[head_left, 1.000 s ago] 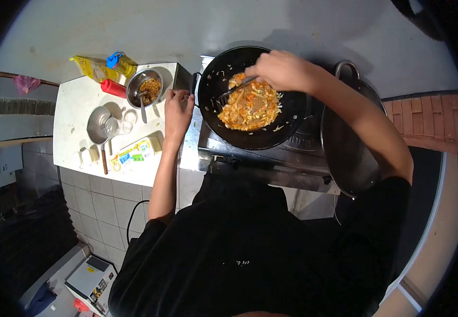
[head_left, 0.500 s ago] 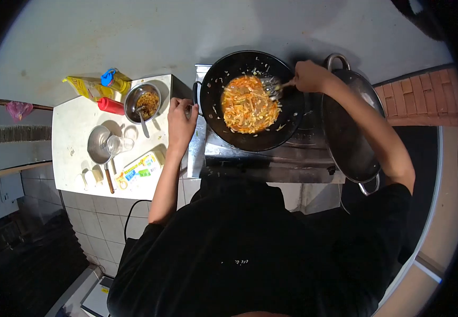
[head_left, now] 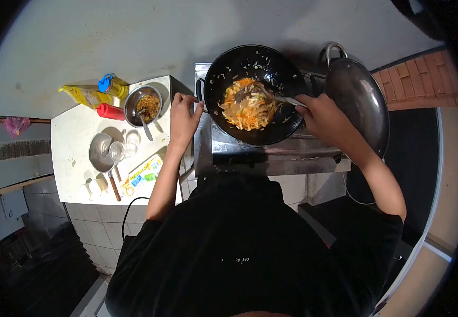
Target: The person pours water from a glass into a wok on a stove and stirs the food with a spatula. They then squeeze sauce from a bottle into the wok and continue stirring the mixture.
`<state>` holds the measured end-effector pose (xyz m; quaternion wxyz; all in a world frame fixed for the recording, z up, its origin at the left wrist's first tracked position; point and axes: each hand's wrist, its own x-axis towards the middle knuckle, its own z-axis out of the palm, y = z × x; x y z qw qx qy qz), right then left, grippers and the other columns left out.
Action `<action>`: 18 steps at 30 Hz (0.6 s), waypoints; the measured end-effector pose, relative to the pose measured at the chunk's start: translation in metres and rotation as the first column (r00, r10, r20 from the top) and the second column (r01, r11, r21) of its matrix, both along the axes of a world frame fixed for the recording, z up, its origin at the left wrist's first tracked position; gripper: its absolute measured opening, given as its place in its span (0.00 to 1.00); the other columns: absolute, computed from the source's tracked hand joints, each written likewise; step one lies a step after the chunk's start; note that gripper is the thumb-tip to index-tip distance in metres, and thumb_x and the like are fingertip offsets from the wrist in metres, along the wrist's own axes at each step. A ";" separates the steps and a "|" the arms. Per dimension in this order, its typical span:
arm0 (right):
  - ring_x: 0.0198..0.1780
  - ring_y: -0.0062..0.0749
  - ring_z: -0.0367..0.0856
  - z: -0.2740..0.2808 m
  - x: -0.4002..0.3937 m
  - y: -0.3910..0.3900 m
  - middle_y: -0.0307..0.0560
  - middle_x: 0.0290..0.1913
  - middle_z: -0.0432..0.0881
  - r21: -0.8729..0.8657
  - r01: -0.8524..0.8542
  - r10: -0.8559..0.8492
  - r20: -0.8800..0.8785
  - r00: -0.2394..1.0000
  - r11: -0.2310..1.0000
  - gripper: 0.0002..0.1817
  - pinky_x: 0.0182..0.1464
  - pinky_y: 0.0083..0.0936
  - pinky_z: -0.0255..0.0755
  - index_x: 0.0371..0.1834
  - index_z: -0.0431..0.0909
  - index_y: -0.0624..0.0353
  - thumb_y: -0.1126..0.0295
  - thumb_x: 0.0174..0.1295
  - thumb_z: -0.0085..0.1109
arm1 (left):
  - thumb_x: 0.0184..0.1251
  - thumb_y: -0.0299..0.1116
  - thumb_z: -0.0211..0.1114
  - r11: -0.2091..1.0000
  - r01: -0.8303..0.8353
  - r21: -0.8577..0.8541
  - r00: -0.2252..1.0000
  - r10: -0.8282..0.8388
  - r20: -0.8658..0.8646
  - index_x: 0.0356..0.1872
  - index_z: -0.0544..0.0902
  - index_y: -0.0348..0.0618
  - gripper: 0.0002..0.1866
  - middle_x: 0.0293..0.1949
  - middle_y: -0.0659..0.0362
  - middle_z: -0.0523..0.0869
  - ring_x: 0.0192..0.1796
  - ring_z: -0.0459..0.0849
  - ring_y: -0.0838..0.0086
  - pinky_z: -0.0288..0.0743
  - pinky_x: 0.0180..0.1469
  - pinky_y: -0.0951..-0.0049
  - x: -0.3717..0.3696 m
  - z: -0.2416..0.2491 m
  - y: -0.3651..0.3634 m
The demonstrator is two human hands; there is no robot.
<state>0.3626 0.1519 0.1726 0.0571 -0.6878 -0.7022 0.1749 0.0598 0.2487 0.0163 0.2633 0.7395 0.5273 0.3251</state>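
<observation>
A black wok [head_left: 287, 66] sits on the metal stove [head_left: 260, 158], holding shredded orange and pale food [head_left: 250, 112]. My right hand [head_left: 321, 116] is closed round the handle of a metal spatula [head_left: 281, 99], whose head rests in the food. At the wok's left side, my left hand [head_left: 185, 113] is beside the loop handle [head_left: 200, 90], fingers bent and partly apart. Whether those fingers touch the handle is hard to tell.
A larger wok [head_left: 358, 100] stands at the right. On the white table [head_left: 75, 153] at the left are a bowl of browned bits [head_left: 148, 105], a red bottle [head_left: 111, 111], a yellow packet [head_left: 86, 96], a metal pan [head_left: 100, 150] and clear cups [head_left: 118, 151].
The spatula head has moved left into the middle of the food, and my right hand has come down and slightly right. The food is heaped differently. My left hand's fingers have spread a little.
</observation>
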 end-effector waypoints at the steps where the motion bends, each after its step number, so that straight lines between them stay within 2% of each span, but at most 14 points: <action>1: 0.39 0.63 0.82 -0.003 0.002 0.003 0.67 0.32 0.82 -0.040 -0.029 0.027 -0.046 0.999 0.999 0.10 0.44 0.50 0.76 0.36 0.82 0.66 0.70 0.65 0.54 | 0.62 0.31 0.67 1.000 0.004 -0.012 1.000 -0.004 -0.003 0.35 0.83 0.31 0.11 0.37 0.47 0.77 0.43 0.79 0.52 0.72 0.48 0.58 -0.001 0.000 0.001; 3: 0.39 0.63 0.82 -0.021 0.008 0.012 0.68 0.31 0.82 -0.071 -0.060 0.054 -0.091 0.994 0.996 0.10 0.45 0.50 0.76 0.35 0.82 0.66 0.70 0.65 0.55 | 0.62 0.31 0.67 1.000 0.006 -0.004 1.000 -0.006 -0.004 0.35 0.83 0.31 0.11 0.37 0.47 0.77 0.43 0.79 0.52 0.72 0.48 0.58 0.000 0.000 0.001; 5: 0.39 0.64 0.82 -0.052 0.016 0.020 0.69 0.32 0.82 -0.059 -0.017 0.009 -0.121 0.993 0.998 0.10 0.46 0.50 0.76 0.33 0.83 0.68 0.71 0.63 0.55 | 0.62 0.31 0.67 1.000 0.013 0.001 1.000 -0.013 -0.009 0.35 0.83 0.31 0.11 0.37 0.47 0.77 0.43 0.79 0.52 0.72 0.48 0.58 0.000 -0.001 0.002; 9: 0.40 0.63 0.82 -0.048 0.024 0.039 0.70 0.34 0.82 -0.030 0.036 -0.036 0.002 0.999 0.999 0.11 0.48 0.49 0.76 0.34 0.83 0.70 0.72 0.61 0.55 | 0.62 0.31 0.67 1.000 0.010 0.009 1.000 -0.009 -0.010 0.35 0.83 0.31 0.11 0.37 0.47 0.77 0.43 0.79 0.52 0.72 0.49 0.58 0.001 0.001 0.003; 11: 0.40 0.61 0.82 -0.027 0.024 0.043 0.66 0.34 0.83 0.000 0.082 -0.082 0.061 0.995 0.997 0.12 0.47 0.44 0.76 0.39 0.84 0.67 0.69 0.63 0.57 | 0.62 0.32 0.67 1.000 0.010 0.005 1.000 -0.010 -0.027 0.35 0.83 0.31 0.11 0.37 0.47 0.77 0.43 0.79 0.52 0.72 0.49 0.58 0.001 0.003 0.002; 13: 0.41 0.61 0.83 -0.035 0.034 0.049 0.66 0.35 0.83 -0.025 0.046 -0.045 0.047 0.998 0.999 0.12 0.48 0.44 0.76 0.39 0.84 0.68 0.69 0.61 0.58 | 0.62 0.31 0.67 1.000 0.000 0.017 0.999 0.000 -0.032 0.35 0.83 0.31 0.11 0.37 0.47 0.77 0.43 0.79 0.52 0.72 0.48 0.57 0.002 0.003 0.002; 15: 0.43 0.63 0.82 -0.051 0.034 0.050 0.71 0.36 0.82 -0.098 0.013 -0.018 -0.058 0.998 0.995 0.11 0.50 0.47 0.77 0.37 0.84 0.70 0.72 0.58 0.56 | 0.62 0.31 0.67 1.000 -0.003 0.017 1.000 0.004 -0.022 0.35 0.83 0.31 0.11 0.37 0.47 0.77 0.43 0.79 0.52 0.72 0.48 0.57 0.001 0.000 0.002; 18: 0.43 0.63 0.83 -0.054 0.029 0.055 0.70 0.35 0.82 -0.050 0.043 -0.043 -0.002 0.999 0.998 0.11 0.50 0.48 0.77 0.35 0.83 0.70 0.73 0.57 0.57 | 0.62 0.31 0.67 1.000 -0.007 0.006 1.000 0.007 -0.002 0.36 0.83 0.31 0.10 0.37 0.47 0.77 0.43 0.79 0.52 0.72 0.48 0.57 0.002 -0.002 0.003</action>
